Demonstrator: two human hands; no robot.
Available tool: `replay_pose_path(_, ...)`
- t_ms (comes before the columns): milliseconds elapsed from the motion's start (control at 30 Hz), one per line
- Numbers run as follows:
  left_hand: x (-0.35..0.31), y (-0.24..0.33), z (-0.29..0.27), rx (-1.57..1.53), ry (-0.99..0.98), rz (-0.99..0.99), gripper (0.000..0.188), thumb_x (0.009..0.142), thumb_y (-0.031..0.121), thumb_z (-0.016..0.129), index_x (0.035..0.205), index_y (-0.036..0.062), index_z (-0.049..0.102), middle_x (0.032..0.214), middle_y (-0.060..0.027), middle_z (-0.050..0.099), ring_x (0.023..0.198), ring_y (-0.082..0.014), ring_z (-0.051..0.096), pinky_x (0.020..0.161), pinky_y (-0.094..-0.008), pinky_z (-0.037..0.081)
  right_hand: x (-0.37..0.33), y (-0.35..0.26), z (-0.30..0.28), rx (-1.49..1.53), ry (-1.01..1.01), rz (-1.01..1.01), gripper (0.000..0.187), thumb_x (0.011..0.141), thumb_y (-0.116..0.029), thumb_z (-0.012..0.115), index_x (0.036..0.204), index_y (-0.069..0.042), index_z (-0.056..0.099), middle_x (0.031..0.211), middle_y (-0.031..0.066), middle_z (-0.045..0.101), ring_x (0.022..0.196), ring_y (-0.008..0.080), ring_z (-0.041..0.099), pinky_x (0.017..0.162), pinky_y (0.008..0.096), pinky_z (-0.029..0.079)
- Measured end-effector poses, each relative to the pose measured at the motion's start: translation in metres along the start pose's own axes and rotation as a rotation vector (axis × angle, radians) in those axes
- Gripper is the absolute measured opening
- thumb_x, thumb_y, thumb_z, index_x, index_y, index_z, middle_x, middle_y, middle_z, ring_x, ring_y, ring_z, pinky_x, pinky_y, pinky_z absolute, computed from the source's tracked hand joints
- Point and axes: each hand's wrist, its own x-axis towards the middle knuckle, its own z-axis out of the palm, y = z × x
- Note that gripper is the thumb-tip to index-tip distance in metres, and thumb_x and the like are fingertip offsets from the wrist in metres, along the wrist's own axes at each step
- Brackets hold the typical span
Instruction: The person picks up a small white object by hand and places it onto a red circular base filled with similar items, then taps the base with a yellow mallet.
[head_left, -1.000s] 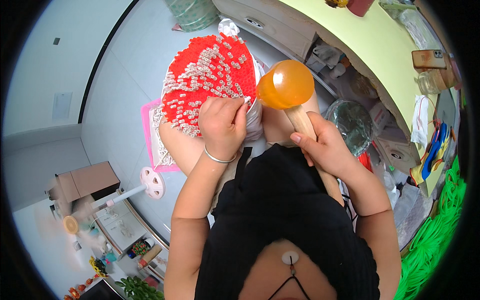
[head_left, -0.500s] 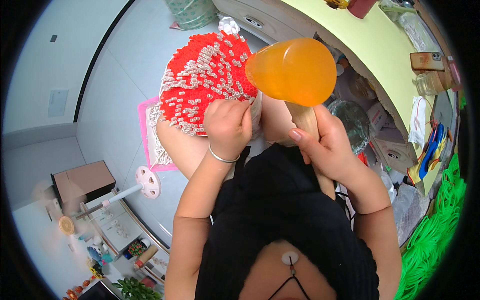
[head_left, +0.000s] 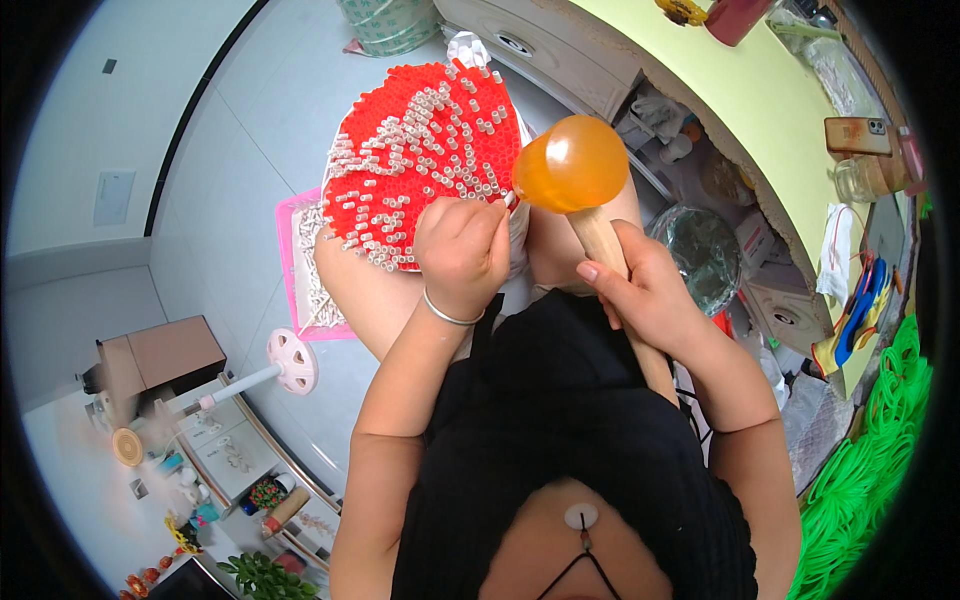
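A round bundle of red tubes [head_left: 385, 100], with several short white tubes [head_left: 425, 115] standing up from it, rests against my lap. My left hand [head_left: 460, 245] is closed in a pinch at the bundle's near right edge. A small white tube [head_left: 507, 200] pokes out from its fingertips. My right hand [head_left: 655, 290] is wrapped round the wooden handle [head_left: 600, 242] of a mallet. The mallet's translucent orange head [head_left: 575, 165] is right beside the small white tube; whether they touch I cannot tell.
Left of my knee stands a pink basket [head_left: 287, 250] full of white tubes. A yellow-green table [head_left: 800, 150] curves along the right, with a phone [head_left: 858, 136] and glass jar [head_left: 857, 180] on it. Below lie a plastic-lined bin [head_left: 700, 255] and green cord [head_left: 870, 460].
The mallet in my right hand has swung down, away from my head, and its head has come close to the small white tube. My left hand has hardly moved.
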Motion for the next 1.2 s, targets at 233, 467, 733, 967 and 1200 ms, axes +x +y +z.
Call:
replay_pose_path(233, 0.000, 0.000, -0.002, 0.018, -0.043, 0.029, 0.014, 0.069, -0.002, 0.073, 0.082, 0.0026, 0.070, 0.077, -0.0084, 0.064, 0.069, -0.0262, 0.060, 0.062, -0.0374, 0.047, -0.002, -0.015, 0.003, -0.236, 0.059, -0.279, 0.033, 0.093, -0.026, 0.066, 0.099, 0.005, 0.054, 0.071, 0.0209, 0.061, 0.065, 0.0320, 0.064, 0.060, 0.0400, 0.050)
replay_pose_path(467, 0.005, 0.002, -0.018, 0.008, -0.049, -0.067, 0.011, 0.073, -0.003, 0.074, 0.082, 0.0019, 0.070, 0.078, -0.0109, 0.067, 0.071, -0.0274, 0.062, 0.065, -0.0356, 0.049, 0.009, -0.024, -0.006, -0.229, 0.052, -0.084, 0.035, 0.092, -0.028, 0.066, 0.094, 0.005, 0.052, 0.069, 0.0194, 0.061, 0.057, 0.0285, 0.062, 0.055, 0.0372, 0.049)
replay_pose_path(733, 0.031, 0.003, -0.042, 0.015, -0.302, -0.099, 0.010, 0.075, -0.001, 0.073, 0.084, 0.0028, 0.069, 0.082, -0.0118, 0.067, 0.077, -0.0297, 0.063, 0.070, -0.0371, 0.050, 0.001, 0.000, -0.014, 0.145, 0.089, -0.036, 0.025, 0.096, -0.022, 0.063, 0.100, 0.000, 0.053, 0.063, 0.0031, 0.055, 0.045, 0.0095, 0.052, 0.044, 0.0248, 0.042)
replay_pose_path(967, 0.038, 0.003, -0.027, 0.066, -0.487, -0.014, 0.011, 0.074, 0.001, 0.072, 0.084, 0.0029, 0.068, 0.076, -0.0121, 0.062, 0.075, -0.0324, 0.059, 0.069, -0.0410, 0.048, 0.001, 0.005, -0.017, 0.119, 0.078, -0.003, 0.025, 0.096, -0.022, 0.063, 0.100, 0.001, 0.052, 0.063, 0.0023, 0.055, 0.045, 0.0095, 0.052, 0.043, 0.0250, 0.042)
replay_pose_path(1200, 0.050, 0.002, -0.022, 0.168, -0.651, 0.025, 0.008, 0.073, 0.000, 0.068, 0.080, 0.0034, 0.070, 0.075, -0.0127, 0.061, 0.079, -0.0327, 0.059, 0.073, -0.0414, 0.049, 0.001, 0.010, -0.018, 0.141, 0.058, 0.013, 0.025, 0.096, -0.020, 0.064, 0.099, 0.001, 0.052, 0.063, 0.0025, 0.055, 0.045, 0.0093, 0.052, 0.043, 0.0244, 0.042)
